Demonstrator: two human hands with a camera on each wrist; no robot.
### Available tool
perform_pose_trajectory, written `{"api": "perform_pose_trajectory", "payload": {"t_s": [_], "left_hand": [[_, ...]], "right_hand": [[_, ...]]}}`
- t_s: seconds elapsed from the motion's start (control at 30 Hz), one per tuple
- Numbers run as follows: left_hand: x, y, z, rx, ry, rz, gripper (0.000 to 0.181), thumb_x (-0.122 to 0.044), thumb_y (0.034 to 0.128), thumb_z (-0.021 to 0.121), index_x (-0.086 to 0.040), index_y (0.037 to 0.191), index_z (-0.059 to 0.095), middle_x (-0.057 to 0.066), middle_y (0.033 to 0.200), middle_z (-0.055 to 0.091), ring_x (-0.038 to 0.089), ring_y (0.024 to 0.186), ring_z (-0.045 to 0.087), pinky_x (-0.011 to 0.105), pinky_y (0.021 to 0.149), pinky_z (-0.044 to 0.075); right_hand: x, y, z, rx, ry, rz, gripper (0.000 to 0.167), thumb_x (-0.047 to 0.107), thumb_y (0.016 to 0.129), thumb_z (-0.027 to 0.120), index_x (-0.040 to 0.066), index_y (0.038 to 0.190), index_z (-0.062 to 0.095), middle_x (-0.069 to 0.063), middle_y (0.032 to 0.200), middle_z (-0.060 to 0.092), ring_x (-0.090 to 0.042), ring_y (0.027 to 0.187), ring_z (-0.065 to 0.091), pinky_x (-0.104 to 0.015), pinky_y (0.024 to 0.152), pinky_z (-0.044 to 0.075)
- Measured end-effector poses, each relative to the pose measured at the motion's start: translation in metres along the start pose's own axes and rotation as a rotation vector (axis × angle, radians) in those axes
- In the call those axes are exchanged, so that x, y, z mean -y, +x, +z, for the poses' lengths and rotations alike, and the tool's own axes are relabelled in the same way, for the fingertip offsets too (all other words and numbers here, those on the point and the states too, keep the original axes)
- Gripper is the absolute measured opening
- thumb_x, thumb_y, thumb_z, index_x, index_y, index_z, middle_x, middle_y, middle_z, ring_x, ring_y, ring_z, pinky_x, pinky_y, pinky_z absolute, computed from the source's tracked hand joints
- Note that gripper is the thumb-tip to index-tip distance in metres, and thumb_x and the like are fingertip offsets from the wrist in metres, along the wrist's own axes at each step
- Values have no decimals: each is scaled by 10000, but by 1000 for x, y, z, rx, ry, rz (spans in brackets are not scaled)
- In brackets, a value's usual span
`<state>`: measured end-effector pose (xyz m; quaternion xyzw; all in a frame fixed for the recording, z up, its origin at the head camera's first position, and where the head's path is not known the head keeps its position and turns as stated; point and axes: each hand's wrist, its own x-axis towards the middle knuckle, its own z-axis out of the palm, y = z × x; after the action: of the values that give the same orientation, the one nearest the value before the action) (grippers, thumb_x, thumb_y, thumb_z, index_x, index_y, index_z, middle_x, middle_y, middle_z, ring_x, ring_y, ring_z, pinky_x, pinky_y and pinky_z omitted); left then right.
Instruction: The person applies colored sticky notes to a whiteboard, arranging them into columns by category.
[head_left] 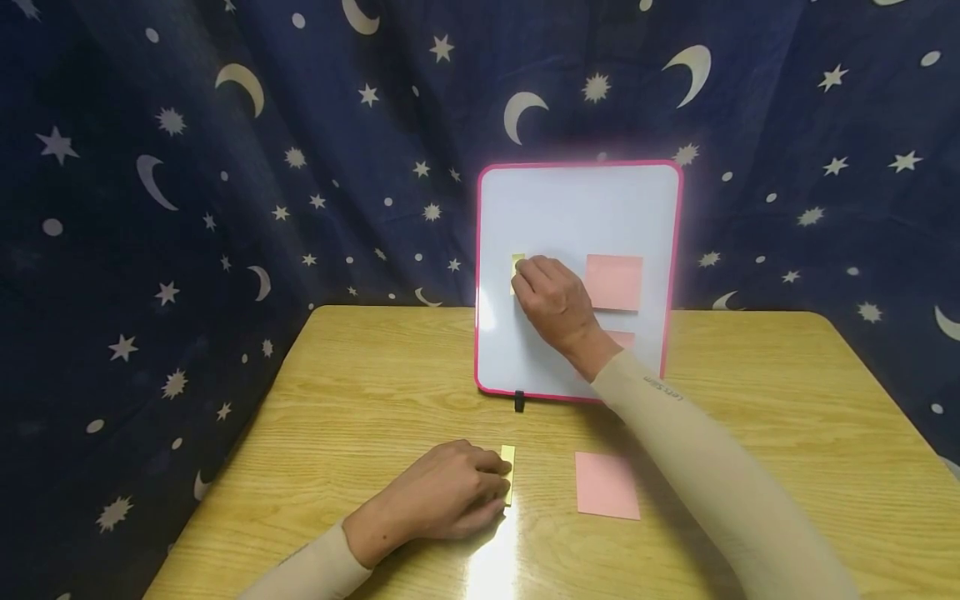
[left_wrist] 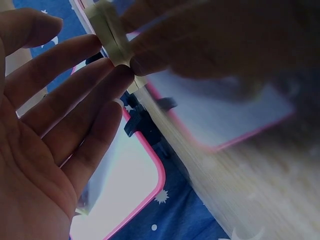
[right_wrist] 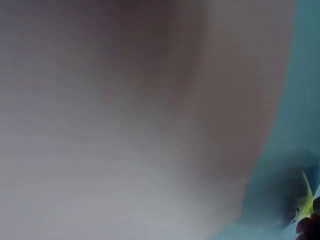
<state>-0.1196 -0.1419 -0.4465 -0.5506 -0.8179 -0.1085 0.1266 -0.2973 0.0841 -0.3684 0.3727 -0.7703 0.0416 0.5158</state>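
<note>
My right hand (head_left: 555,300) is at the whiteboard (head_left: 570,208), its curled fingertips pinching a narrow yellow sticky note (head_left: 517,260) on the board's left half. At the lower right corner of the right wrist view, the yellow note (right_wrist: 306,207) looks bent by the fingertips. Down on the table, my left hand (head_left: 450,492) touches a narrow yellow sticky note pad (head_left: 508,455) with its fingertips. The left wrist view shows those fingers nearly straight against the pad (left_wrist: 107,30), with the thumb held apart.
Two pink sticky notes are on the board: an upper one (head_left: 615,283) and a lower one (head_left: 621,338) partly behind my right arm. A pink square note pad (head_left: 607,485) lies on the wooden table (head_left: 375,358). A black foot (head_left: 519,402) supports the board; a starry curtain (head_left: 390,125) hangs behind.
</note>
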Motion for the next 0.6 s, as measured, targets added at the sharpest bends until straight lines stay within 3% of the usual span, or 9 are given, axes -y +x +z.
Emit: {"api": "perform_pose_trajectory", "payload": {"t_s": [0.23, 0.47, 0.6], "left_hand": [[0, 0, -1, 10, 2, -5, 118, -262, 942, 745, -247, 826, 737, -70, 1053, 732, 63, 894, 703, 285, 802, 566], [0, 0, -1, 9, -1, -2, 120, -265, 944, 744, -244, 826, 740, -68, 1051, 732, 68, 889, 698, 283, 807, 566], [0, 0, 0, 7, -5, -3, 106, -269, 943, 749, -239, 841, 759, -58, 1067, 747, 73, 931, 719, 280, 829, 574]], "right_hand": [[0, -2, 1, 23, 23, 8, 110, -166, 905, 662, -78, 850, 698, -180, 948, 720, -329, 856, 663, -422, 799, 605], [0, -3, 4, 4, -11, -3, 114, -153, 850, 744, -48, 837, 703, -143, 924, 696, -300, 847, 650, -391, 806, 602], [1, -3, 3, 36, -8, 11, 84, -127, 904, 705, -51, 868, 712, -151, 940, 710, -302, 872, 656, -391, 825, 603]]}}
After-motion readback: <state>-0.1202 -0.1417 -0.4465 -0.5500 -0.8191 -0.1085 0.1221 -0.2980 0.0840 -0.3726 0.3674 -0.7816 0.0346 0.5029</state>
